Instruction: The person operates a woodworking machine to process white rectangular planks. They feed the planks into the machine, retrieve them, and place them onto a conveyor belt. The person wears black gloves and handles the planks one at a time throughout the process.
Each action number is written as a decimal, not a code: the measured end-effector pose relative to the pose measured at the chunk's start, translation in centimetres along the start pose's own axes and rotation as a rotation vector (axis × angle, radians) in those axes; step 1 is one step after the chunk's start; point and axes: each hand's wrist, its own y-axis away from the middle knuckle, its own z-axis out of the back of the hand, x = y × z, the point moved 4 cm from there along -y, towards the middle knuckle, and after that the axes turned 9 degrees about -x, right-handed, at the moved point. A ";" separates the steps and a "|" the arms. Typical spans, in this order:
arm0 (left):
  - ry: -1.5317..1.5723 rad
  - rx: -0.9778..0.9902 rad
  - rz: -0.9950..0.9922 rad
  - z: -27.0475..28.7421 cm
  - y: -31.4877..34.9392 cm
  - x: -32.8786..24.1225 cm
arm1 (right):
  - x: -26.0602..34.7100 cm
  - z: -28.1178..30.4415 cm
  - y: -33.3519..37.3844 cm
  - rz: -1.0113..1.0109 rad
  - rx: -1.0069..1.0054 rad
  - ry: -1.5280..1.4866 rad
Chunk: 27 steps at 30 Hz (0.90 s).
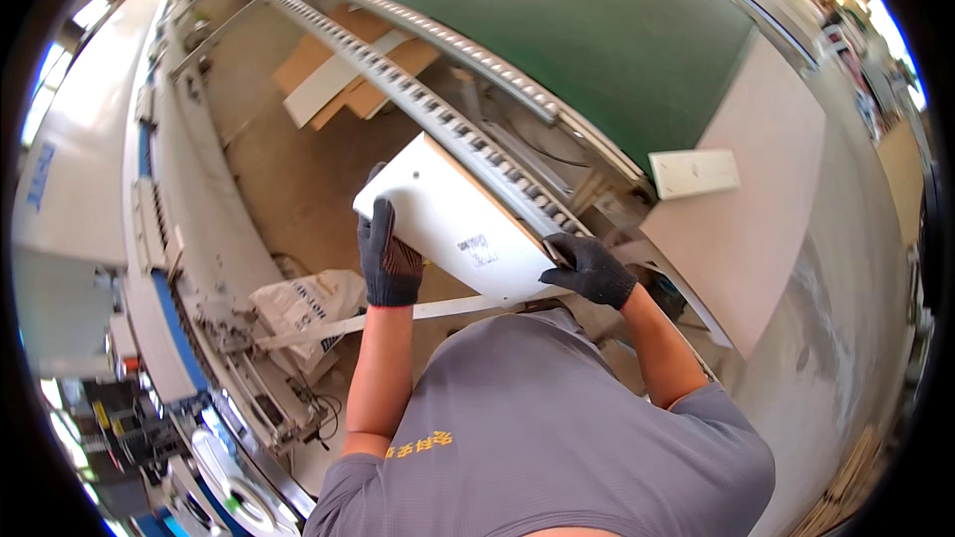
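Between my two hands is a white rectangular panel (pixel 453 214) with a brown edge, tilted in front of my body. A small printed label and a few small holes show on its face. My left hand (pixel 388 254), in a dark knit glove, grips the panel's left end with the thumb on the white face. At the other end my right hand (pixel 592 270), gloved the same way, pinches the corner. The panel's far long edge lies close along a roller rail (pixel 438 109); whether they touch I cannot tell. Fingers under the panel are hidden.
A green conveyor belt (pixel 557 25) runs beyond the rail. On the pale board (pixel 746 229) to the right, a smaller white panel (pixel 694 173) lies partly over the belt. Loose boards (pixel 348 75) lie on the floor, a white sack (pixel 308 308) stands lower left, and machinery (pixel 214 308) lines the left.
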 end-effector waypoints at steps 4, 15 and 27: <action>0.181 -0.342 0.004 4.7 3.7 -2.0 | 5.5 -4.1 -1.9 0.229 -0.152 -0.223; -0.660 -0.424 -0.291 7.1 12.9 -7.6 | 16.3 -10.4 -2.8 0.504 -0.001 -0.206; -0.869 -0.374 -0.376 7.3 15.3 -7.4 | 17.1 -11.3 -2.2 0.447 0.065 0.007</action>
